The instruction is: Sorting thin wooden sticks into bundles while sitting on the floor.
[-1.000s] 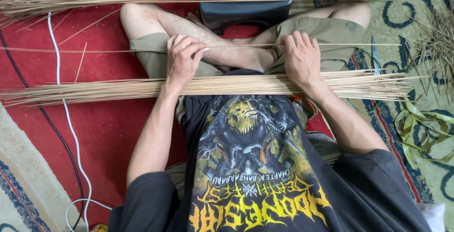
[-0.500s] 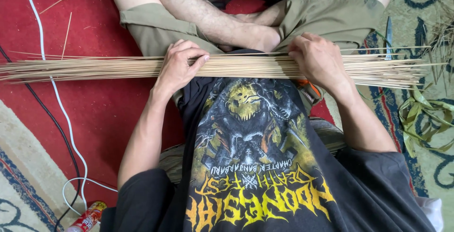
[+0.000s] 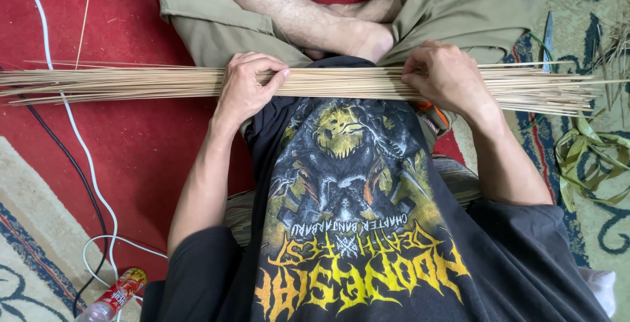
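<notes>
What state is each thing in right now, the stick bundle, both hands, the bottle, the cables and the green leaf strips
Bundle of thin sticks: lying level across the lap, gripped at two places.
Left hand: closed over the bundle.
Right hand: closed over the bundle.
Plastic bottle: lying on its side on the carpet.
White cable: slack, looped on the carpet.
Green leaf strips: loose, tangled on the carpet.

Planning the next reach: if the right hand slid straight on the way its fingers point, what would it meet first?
Likely the left hand, gripping the same bundle of sticks; the right hand points along it.
</notes>
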